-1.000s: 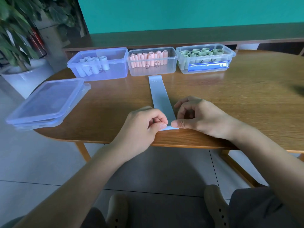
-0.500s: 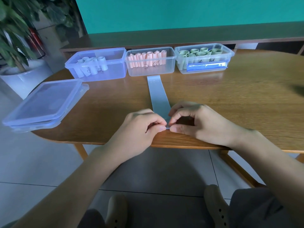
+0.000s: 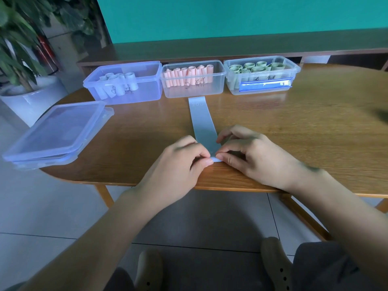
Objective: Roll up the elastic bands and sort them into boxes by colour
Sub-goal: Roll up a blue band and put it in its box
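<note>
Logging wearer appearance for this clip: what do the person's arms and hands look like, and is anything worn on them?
Both forearms are bare up to the frame edge: no sleeves show. The left hand and the right hand carry no gloves, rings, watch or bracelet that can be seen. Nails look short and unpainted. No markings, straps or cables appear on either arm.

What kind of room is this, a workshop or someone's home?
Hard to say; likely an office or classroom corner. A wooden table stands on a tiled floor by a teal wall, with a potted plant beside it.
</note>
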A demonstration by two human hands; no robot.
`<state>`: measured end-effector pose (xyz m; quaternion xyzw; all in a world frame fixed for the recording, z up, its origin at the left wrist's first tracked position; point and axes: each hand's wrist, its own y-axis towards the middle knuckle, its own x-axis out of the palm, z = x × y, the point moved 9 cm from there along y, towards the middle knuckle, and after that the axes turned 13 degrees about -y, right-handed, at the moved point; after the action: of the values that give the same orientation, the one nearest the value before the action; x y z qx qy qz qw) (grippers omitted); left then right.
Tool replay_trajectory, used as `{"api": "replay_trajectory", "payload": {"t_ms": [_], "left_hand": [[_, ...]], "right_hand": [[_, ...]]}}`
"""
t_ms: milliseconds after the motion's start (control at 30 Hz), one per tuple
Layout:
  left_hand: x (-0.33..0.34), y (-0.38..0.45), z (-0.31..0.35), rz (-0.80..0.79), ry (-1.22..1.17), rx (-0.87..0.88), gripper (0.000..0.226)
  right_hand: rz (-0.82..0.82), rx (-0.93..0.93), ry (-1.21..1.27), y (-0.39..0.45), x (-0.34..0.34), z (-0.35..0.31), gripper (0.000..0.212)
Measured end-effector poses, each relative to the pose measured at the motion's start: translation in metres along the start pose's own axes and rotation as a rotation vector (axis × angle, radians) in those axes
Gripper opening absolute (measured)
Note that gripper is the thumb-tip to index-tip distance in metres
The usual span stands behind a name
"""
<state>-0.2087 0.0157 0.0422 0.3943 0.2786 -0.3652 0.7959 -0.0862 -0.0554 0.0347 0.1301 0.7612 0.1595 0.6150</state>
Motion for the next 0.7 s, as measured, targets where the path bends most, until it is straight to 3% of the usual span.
{"api": "replay_trajectory", "payload": {"t_ms": [133, 333, 533, 700], "left_hand": [[-0.001, 0.002, 0.002, 0.017, 0.012, 0.013, 0.02], [-0.003, 0.002, 0.004, 0.05, 0.047, 0.034, 0.021], [-0.002, 0.003, -0.005, 0.011, -0.078, -0.032, 0.018], [-0.002, 0.007, -0.007, 0.015, -0.076, -0.072, 0.005]], "right_hand": [[0.028, 0.017, 0.062, 0.0, -0.003, 0.001, 0.014], [-0.039, 0.027, 0.1, 0.002, 0.001, 0.005, 0.017], [-0.047, 0.003, 0.106, 0.007, 0.001, 0.005, 0.028], [-0.05, -0.004, 0.093, 0.009, 0.002, 0.006, 0.025]]}}
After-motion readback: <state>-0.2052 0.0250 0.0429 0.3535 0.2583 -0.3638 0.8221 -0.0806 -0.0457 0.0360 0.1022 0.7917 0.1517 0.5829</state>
